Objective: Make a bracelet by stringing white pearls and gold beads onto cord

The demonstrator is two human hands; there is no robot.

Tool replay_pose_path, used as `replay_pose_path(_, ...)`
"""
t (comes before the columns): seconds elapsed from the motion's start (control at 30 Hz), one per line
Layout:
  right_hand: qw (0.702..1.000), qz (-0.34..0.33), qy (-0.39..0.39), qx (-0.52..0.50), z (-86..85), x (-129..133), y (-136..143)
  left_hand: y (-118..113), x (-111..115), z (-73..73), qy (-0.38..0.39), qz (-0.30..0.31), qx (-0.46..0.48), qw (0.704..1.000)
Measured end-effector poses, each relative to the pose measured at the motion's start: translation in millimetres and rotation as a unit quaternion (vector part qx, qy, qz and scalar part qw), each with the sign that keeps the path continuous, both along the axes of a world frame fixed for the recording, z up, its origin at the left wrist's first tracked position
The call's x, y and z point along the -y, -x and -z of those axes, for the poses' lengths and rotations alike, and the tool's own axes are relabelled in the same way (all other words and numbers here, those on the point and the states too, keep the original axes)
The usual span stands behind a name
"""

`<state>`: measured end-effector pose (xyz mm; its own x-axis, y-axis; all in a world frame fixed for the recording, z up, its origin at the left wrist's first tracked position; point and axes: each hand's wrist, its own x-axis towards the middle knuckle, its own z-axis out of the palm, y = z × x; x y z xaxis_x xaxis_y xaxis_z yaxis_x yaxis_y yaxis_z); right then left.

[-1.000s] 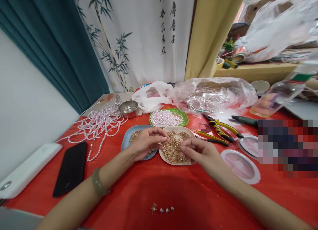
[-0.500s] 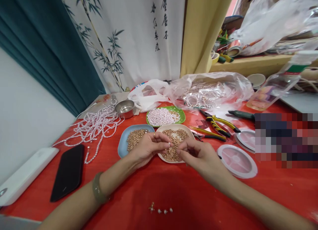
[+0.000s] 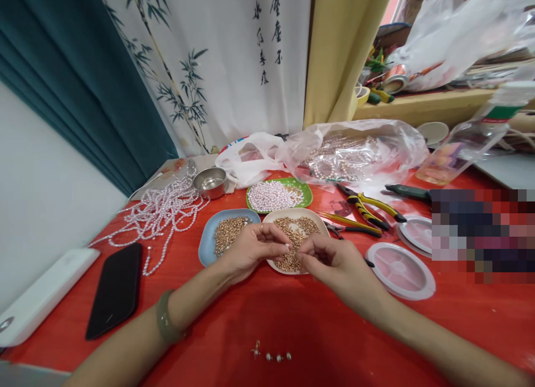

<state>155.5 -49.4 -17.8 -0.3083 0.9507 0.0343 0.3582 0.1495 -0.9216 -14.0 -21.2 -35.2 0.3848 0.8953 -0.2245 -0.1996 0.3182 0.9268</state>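
My left hand (image 3: 254, 245) pinches a small pearl bead (image 3: 288, 246) between thumb and forefinger, above the cream plate (image 3: 271, 214) of tiny gold beads. Close by on the right, my right hand (image 3: 330, 259) has its thumb and forefinger pressed together; whatever is between them is too small to make out. The fingertips of both hands are slightly apart. Behind my left hand is a blue plate (image 3: 205, 245) holding gold pieces. Farther back, a green plate (image 3: 308, 195) carries white pearl beads and some gold ones. Several small pearl pieces (image 3: 278, 357) lie on the red tabletop near me.
Pearl strands (image 3: 167, 209), a metal bowl (image 3: 210, 184) and a black phone (image 3: 115, 291) lie to the left. On the right are yellow-black pliers (image 3: 368, 206), tweezers (image 3: 346, 221), white spools (image 3: 399, 271) and a plastic bottle (image 3: 472, 136). A clear bag (image 3: 359, 153) of pearl strands sits behind.
My left hand has shifted very slightly right, bringing the pearl bead a little closer to my right fingertips. Otherwise the scene looks the same.
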Motion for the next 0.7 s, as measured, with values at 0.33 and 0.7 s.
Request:
replay_pose_path(0.33,0.994,-0.028,0.072,-0.077,3.6,-2,3,-4,4,-2.8,-0.052,0.023,-0.023,0.998)
replay_pose_path(0.7,0.992,-0.023,0.075,-0.101,8.1,-9,-2,-4,3,-0.8,-0.089,0.009,-0.028,0.996)
